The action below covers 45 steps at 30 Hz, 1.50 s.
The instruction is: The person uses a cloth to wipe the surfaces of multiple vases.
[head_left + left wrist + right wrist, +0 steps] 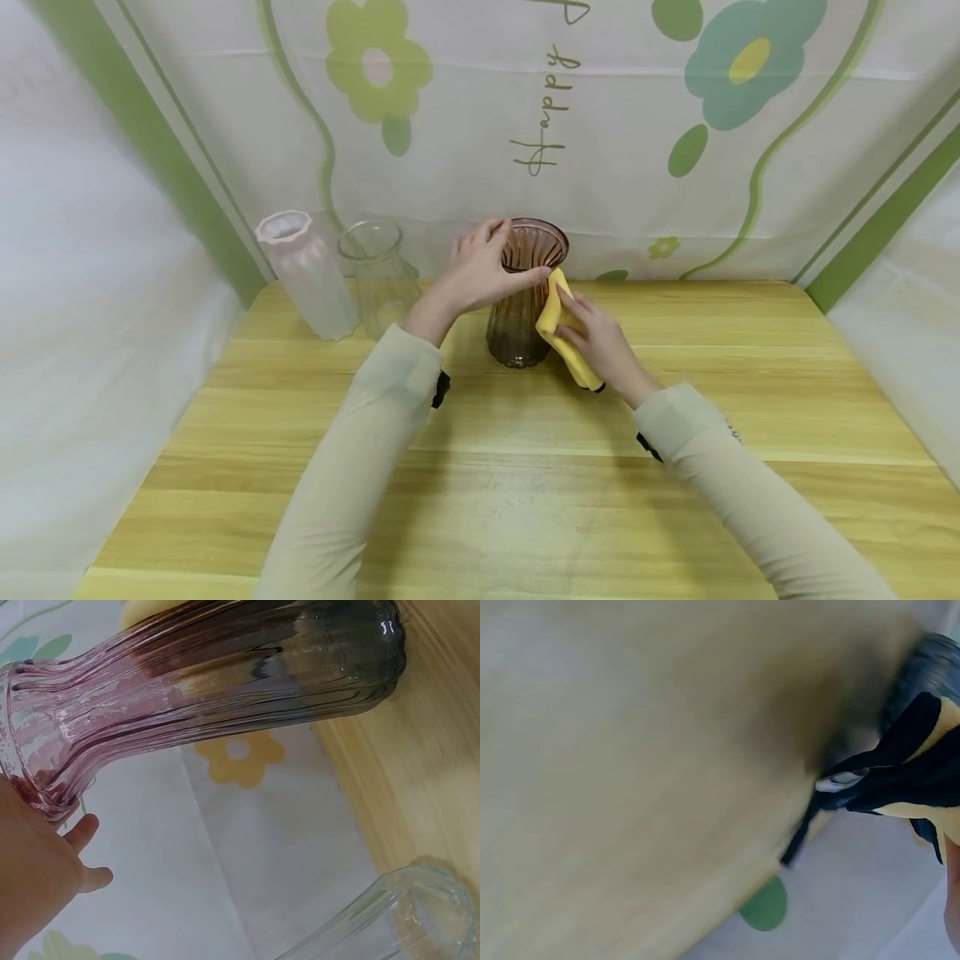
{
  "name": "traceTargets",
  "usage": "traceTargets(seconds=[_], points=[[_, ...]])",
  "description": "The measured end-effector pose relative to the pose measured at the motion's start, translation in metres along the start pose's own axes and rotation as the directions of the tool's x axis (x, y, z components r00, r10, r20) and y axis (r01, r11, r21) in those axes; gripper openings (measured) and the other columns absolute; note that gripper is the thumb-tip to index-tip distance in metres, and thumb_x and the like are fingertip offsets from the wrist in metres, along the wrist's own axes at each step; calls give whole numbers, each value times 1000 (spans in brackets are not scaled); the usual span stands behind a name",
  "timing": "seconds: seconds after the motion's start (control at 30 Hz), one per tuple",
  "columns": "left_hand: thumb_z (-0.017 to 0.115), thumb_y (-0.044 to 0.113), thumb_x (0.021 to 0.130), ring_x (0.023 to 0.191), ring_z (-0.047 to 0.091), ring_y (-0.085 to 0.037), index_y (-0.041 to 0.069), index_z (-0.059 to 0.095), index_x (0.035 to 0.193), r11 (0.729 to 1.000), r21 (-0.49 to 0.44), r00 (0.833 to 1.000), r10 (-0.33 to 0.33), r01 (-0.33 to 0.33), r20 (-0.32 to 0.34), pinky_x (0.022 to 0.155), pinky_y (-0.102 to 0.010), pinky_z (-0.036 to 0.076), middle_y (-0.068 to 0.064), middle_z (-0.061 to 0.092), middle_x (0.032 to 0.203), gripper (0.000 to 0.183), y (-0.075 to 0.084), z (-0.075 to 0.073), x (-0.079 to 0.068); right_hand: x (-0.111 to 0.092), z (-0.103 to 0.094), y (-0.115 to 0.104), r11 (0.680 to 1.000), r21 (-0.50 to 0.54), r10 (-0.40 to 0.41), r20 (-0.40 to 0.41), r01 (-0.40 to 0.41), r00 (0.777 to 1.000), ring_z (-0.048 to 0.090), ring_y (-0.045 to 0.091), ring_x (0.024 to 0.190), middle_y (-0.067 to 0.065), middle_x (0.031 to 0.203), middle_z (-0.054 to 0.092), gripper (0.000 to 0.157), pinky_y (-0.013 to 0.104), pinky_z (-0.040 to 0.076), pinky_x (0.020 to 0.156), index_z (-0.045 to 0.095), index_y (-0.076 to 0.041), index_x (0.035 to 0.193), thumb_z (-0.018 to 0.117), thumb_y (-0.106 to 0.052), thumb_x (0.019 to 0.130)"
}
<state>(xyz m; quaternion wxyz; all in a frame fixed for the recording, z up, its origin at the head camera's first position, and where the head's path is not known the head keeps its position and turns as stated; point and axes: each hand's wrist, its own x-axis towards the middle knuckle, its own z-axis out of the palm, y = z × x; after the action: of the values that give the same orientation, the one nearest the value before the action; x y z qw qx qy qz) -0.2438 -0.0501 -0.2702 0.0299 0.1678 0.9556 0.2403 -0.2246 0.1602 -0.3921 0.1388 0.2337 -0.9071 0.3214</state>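
Observation:
A ribbed glass vase (517,321), pinkish at the flared top and smoky grey toward the base, stands upright near the back of the table. My left hand (480,271) holds it at the rim, thumb across the near side and fingers at the far left. In the left wrist view that hand (34,870) is at the pink mouth of the vase (225,682). A folded yellow cloth (570,354) with black edging is pinched in my right hand (600,337), against the vase's right side. The right wrist view shows the cloth's black edging (900,765) close up.
Left of the vase stand a clear glass vase (386,287) and a frosted white vase with a pink scalloped rim (311,279), side by side. Behind the wooden table (510,500) hangs a white curtain with flowers (465,108). White sheets hang at both sides.

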Motion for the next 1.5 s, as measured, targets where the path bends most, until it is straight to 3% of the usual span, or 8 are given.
traceTargets(seconds=[0.2, 0.33, 0.57, 0.77, 0.93, 1.03, 1.3, 1.5], points=[[52, 71, 82, 149, 12, -30, 13, 10, 155, 1000, 26, 1000, -12, 12, -6, 123, -50, 1, -6, 12, 161, 102, 3, 0, 0, -15, 5, 12, 995, -96, 40, 151, -25, 988, 51, 42, 124, 24, 143, 45, 62, 52, 46, 101, 36, -11, 148, 62, -14, 92], [51, 72, 82, 148, 12, -31, 14, 11, 155, 999, 44, 1000, -16, 17, -15, 122, -49, 7, -9, 13, 160, 101, 3, 1, -2, -19, 7, 15, 995, -94, 39, 170, -23, 985, 49, 42, 127, 23, 145, 43, 62, 53, 45, 102, 36, -12, 148, 62, -16, 92], [51, 70, 84, 147, 14, -30, 14, 16, 154, 998, 59, 999, -6, 8, -32, 122, -48, 8, -7, 17, 159, 97, 2, 0, -3, -13, 1, 7, 1000, -21, -15, 55, 16, 998, 53, 45, 120, 28, 138, 49, 60, 54, 47, 99, 43, -9, 144, 65, -13, 88], [55, 68, 82, 147, 15, -32, 12, 17, 154, 999, 33, 1000, -6, 6, 0, 122, -50, 4, -6, 19, 159, 98, -1, -5, -3, -1, -5, -6, 999, 26, -16, -60, 18, 998, 56, 43, 118, 26, 137, 50, 60, 52, 48, 98, 44, -9, 143, 66, -12, 87], [57, 66, 82, 148, 12, -35, 14, 15, 154, 1000, -7, 999, 1, -1, 45, 122, -52, 1, -5, 16, 161, 98, -3, -11, -4, 9, -13, -19, 991, 73, -90, -222, 109, 971, 55, 40, 120, 24, 133, 54, 60, 49, 45, 104, 45, -2, 140, 68, -6, 85], [57, 64, 82, 149, 10, -36, 16, 13, 155, 1000, -31, 998, 4, -2, 62, 122, -53, -1, -4, 13, 161, 98, -5, -11, -4, 13, -15, -23, 988, 71, -113, -270, 137, 956, 55, 41, 119, 25, 132, 55, 60, 48, 46, 103, 47, 1, 138, 69, -2, 82], [58, 63, 82, 149, 10, -36, 21, 8, 155, 997, -74, 998, 14, -9, 58, 121, -54, 0, -3, 10, 162, 98, -6, -7, -6, 7, -11, -20, 999, 45, -25, -87, 29, 996, 53, 45, 121, 27, 136, 50, 63, 52, 45, 102, 44, -3, 141, 69, -6, 84], [61, 63, 80, 148, 12, -35, 21, 8, 155, 994, -106, 999, 16, -11, 47, 121, -54, 7, -2, 8, 162, 101, -6, -6, -7, -9, 2, 0, 999, -30, 19, 62, -17, 998, 52, 44, 122, 26, 138, 50, 62, 53, 45, 102, 40, -8, 145, 65, -12, 88]])
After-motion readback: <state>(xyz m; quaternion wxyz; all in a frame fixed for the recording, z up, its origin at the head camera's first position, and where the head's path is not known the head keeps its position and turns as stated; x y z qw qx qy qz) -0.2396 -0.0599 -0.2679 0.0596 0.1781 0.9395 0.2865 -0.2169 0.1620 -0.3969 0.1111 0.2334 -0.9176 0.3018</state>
